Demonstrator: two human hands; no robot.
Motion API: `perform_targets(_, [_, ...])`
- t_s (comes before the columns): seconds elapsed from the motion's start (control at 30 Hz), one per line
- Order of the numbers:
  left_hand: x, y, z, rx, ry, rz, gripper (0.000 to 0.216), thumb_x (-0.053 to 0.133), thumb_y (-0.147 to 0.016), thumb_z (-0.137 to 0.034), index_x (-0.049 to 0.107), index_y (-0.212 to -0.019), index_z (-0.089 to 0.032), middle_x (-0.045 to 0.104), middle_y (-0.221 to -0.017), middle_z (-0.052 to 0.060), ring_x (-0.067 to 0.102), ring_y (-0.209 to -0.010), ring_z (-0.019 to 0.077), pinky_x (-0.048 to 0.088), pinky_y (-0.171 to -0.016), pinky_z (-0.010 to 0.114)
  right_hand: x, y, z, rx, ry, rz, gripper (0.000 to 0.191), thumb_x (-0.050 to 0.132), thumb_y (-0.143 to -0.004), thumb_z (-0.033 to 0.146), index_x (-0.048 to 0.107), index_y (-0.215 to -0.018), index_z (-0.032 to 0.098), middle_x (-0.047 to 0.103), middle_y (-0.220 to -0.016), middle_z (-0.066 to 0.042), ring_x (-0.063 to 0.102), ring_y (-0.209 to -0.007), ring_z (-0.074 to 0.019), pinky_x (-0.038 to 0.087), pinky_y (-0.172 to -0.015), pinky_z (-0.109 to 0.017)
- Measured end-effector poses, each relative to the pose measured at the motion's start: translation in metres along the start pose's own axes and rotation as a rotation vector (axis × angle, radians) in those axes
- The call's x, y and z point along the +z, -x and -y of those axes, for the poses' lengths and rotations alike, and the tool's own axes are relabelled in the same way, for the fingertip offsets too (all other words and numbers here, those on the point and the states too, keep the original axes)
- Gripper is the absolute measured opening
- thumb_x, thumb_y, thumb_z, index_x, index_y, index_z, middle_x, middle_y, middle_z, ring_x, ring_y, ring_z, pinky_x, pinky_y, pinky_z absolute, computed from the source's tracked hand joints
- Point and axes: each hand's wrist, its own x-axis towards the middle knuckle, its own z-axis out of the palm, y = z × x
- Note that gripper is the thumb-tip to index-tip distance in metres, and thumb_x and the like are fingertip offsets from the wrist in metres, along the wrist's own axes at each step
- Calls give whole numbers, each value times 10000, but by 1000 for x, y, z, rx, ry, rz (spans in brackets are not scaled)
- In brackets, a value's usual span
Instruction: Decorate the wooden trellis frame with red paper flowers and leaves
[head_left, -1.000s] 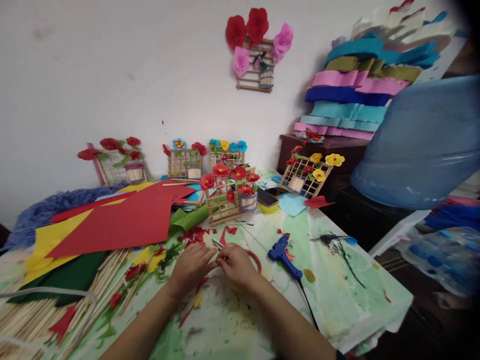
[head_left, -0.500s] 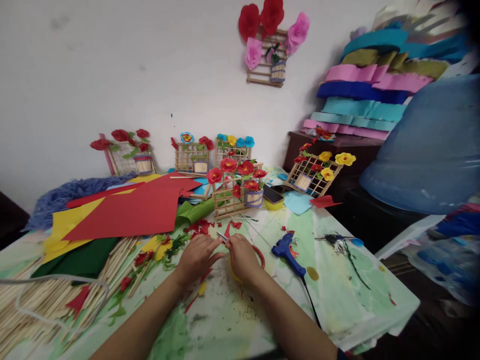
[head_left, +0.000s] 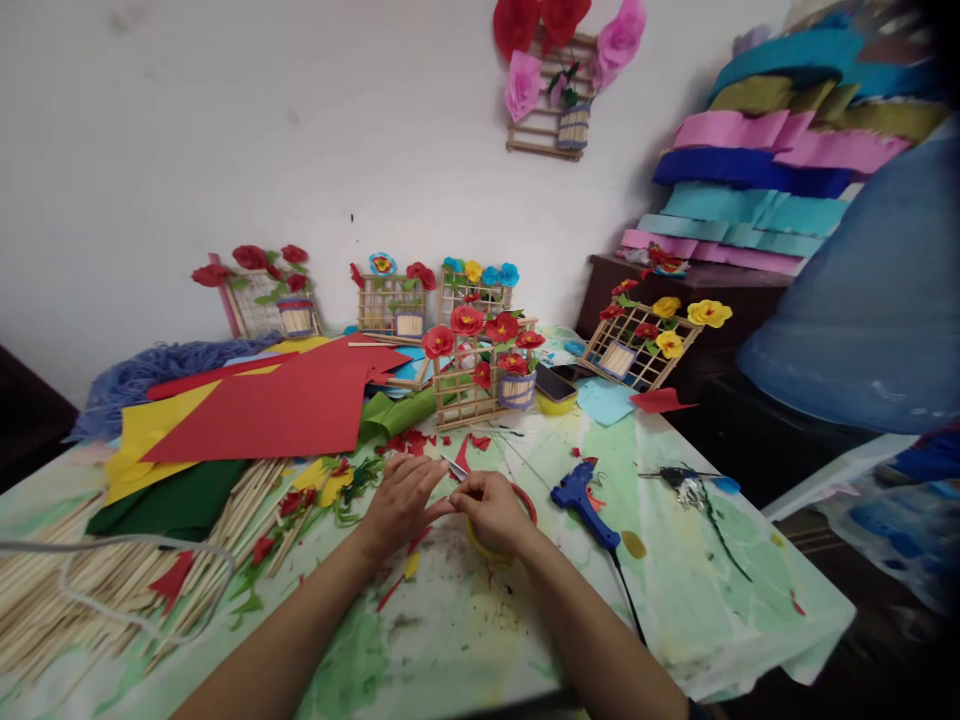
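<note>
As the left hand (head_left: 401, 500) reaches inward, its thumb comes up to the bunched fingertips of the right hand (head_left: 491, 510), where half a second ago a gap showed between them. This suggests fine work on something small, though whatever may be held there is too hidden to make out. The left fingers lie outstretched side by side, with the thumb spread away from them; the right fingers are curled together as if pinching, but I cannot tell on what. Metal scissors with a red ring handle (head_left: 533, 505) lie partly covered by the right hand, blades pointing to the far left, and have hardly shifted among their neighbours. Just beyond the blades are crumpled scraps of red paper (head_left: 411, 441), with a wooden lattice frame decked with red paper flowers (head_left: 481, 374) standing farther back. To the right, a blue plastic glue gun (head_left: 585, 500) rests on the green-and-white covered tabletop (head_left: 720, 630). Out to the left are a large flat red sheet (head_left: 277, 415) and, nearer, a loose heap of pale thin wooden sticks (head_left: 82, 590).
</note>
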Motion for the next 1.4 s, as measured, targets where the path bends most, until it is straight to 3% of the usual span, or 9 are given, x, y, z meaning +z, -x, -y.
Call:
perform_targets(0.1, [1,0,0,1,-12,-5,508,666,-806,-380,456,-1222,-178,707,-949,94,640,-934,228,401,-926,400,-3,2,6,-124,175,-27,142,596,-759,96,683,-668,163,630,-656,-2,547,-640,-136,403,-631,-250])
perform_targets(0.27, [2,4,3,-17,-28,49,491,674,-789,-417,501,-1184,-182,701,-972,105,629,-971,238,386,-952,410,-10,6,15,-299,415,60,178,548,-837,109,696,-761,172,664,-774,-37,579,-773,-161,419,-731,-270])
perform_targets(0.47, [3,2,4,29,-66,26,510,673,-790,-409,490,-1208,-180,698,-1001,109,619,-979,233,379,-970,408,-8,8,15,-331,721,112,204,504,-868,126,687,-779,144,653,-798,-77,572,-805,-184,415,-741,-281])
perform_targets(0.63, [1,0,2,39,-71,11,511,678,-787,-396,487,-1219,-201,700,-1013,97,617,-976,225,383,-965,396,-2,9,11,-315,792,112,188,488,-860,120,669,-819,148,644,-845,-73,564,-853,-181,408,-774,-269])
perform_targets(0.8, [-1,1,4,3,-78,-17,568,682,-777,-422,451,-1256,-223,694,-994,89,616,-966,227,392,-951,399,-2,7,8,-249,764,33,190,482,-862,112,655,-803,164,637,-833,-68,553,-829,-180,397,-751,-270])
perform_targets(0.97, [-4,0,5,-51,-79,-71,649,698,-757,-433,419,-1305,-228,675,-975,86,603,-958,234,405,-937,398,-6,5,8,-184,582,-145,170,492,-869,122,631,-776,153,619,-794,-54,538,-799,-165,391,-763,-267])
perform_targets(1.13, [-6,2,6,35,-40,-15,606,685,-774,-425,429,-1289,-235,678,-983,84,605,-942,226,399,-947,401,-6,5,7,-146,217,52,134,589,-827,161,646,-706,166,597,-716,3,539,-687,-119,388,-639,-218])
perform_targets(1.23, [-5,4,11,13,-42,-30,668,692,-753,-465,408,-1311,-234,676,-989,93,602,-963,242,400,-949,408,-7,3,7,-106,73,120,116,617,-779,111,675,-693,161,614,-688,10,548,-651,-111,394,-605,-205])
perform_targets(1.4, [-4,6,17,3,-79,7,700,689,-766,-439,364,-1348,-226,666,-1013,108,604,-967,248,402,-939,408,-10,2,9,-115,76,170,190,583,-748,26,713,-759,164,682,-755,-6,599,-706,-121,431,-670,-212])
